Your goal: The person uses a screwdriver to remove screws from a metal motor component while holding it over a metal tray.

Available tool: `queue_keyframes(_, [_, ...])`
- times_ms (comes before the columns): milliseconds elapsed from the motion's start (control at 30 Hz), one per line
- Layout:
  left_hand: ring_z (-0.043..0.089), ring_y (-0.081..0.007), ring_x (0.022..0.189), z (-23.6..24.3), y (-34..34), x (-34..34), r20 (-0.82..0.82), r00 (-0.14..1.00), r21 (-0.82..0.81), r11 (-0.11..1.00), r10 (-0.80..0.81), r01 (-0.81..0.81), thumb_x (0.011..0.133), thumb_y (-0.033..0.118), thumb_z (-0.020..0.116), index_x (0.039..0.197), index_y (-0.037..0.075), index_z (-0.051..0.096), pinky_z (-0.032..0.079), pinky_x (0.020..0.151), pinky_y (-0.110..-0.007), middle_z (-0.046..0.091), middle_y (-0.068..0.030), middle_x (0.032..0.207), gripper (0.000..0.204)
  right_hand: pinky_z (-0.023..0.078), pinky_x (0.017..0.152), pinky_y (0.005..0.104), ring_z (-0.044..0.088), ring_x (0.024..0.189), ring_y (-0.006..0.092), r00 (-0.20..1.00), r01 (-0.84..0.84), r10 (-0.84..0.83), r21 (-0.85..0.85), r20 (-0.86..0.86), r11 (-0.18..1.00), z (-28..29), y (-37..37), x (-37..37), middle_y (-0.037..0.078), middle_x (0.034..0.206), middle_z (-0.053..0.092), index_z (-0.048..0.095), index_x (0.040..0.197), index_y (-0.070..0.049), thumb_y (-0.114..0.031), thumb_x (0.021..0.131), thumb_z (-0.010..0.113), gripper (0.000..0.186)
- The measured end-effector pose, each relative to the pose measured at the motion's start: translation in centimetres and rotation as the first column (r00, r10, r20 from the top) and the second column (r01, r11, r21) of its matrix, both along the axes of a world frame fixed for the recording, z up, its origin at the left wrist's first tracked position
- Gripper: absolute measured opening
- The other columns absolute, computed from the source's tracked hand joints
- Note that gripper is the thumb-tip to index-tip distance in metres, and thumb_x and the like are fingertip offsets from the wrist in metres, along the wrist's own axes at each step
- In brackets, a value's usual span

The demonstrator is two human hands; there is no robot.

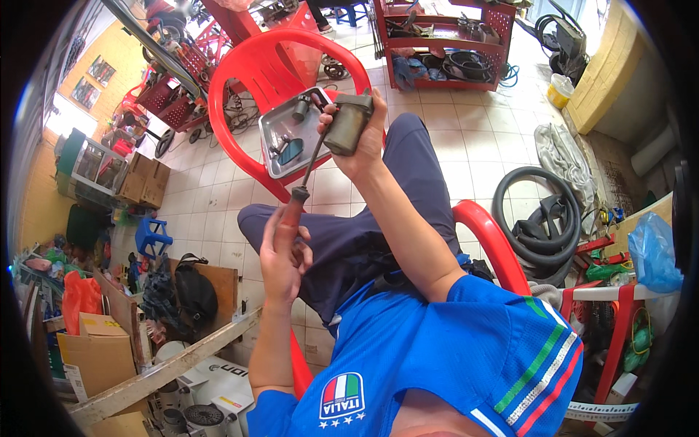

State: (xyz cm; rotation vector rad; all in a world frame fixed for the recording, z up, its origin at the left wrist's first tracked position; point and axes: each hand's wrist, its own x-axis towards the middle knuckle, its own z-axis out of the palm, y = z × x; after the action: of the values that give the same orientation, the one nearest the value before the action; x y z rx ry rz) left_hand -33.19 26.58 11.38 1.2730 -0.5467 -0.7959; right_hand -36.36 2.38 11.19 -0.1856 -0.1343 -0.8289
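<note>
My left hand [280,255] is closed round the reddish handle of a long screwdriver [290,218]. Its thin shaft slants up toward my right hand [369,146], which grips a dark, greenish-brown metal housing [349,127] with a rounded body. The shaft passes close along the left side of the housing; where its tip ends is hard to make out. Just beyond, a metal tray [266,166] rests on the seat of a red plastic chair [218,116]. Inside it lie a small metal cylinder [301,109], a dark oval piece [290,151] and small metal bits.
A red tool cart [444,69] stands at the back. To my right, black tyres or tubes [539,218] lie on the tiled floor. Cardboard boxes [95,346], a blue stool [153,237] and a black bag [195,291] are at my left. A red armrest [495,240] curves beside me.
</note>
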Motion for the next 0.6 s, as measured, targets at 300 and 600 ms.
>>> queue_keyframes(300, [0.055, -0.0084, 0.061, -0.6, 0.4, 1.1, 0.257, 0.96, 0.089, 0.986, 0.111, -0.138, 0.102, 0.03, 0.061, 0.132, 0.004, 0.057, 0.045, 0.05, -0.022, 0.06, -0.005, 0.088, 0.04, 0.056, 0.087, 0.0415, 0.069, 0.087, 0.0264, 0.999, -0.009, 0.008, -0.018, -0.046, 1.0, 0.6, 0.5, -0.4, 0.012, 0.096, 0.068, 0.06, 0.114, -0.004, -0.073, 0.085, 0.056, 0.075])
queue_keyframes(600, [0.057, -0.0066, 0.062, -0.4, 0.0, -0.3, 0.268, 0.946, -0.017, 0.982, 0.185, -0.188, 0.09, 0.009, 0.074, 0.134, 0.004, 0.055, 0.044, 0.052, -0.019, 0.062, -0.0032, 0.094, 0.048, 0.052, 0.08, 0.0371, 0.061, 0.083, 0.0241, 0.999, -0.019, 0.021, -0.034, 0.035, 0.999, 0.1, 0.0, -0.3, 0.012, 0.093, 0.063, 0.062, 0.102, -0.002, -0.066, 0.088, 0.06, 0.066])
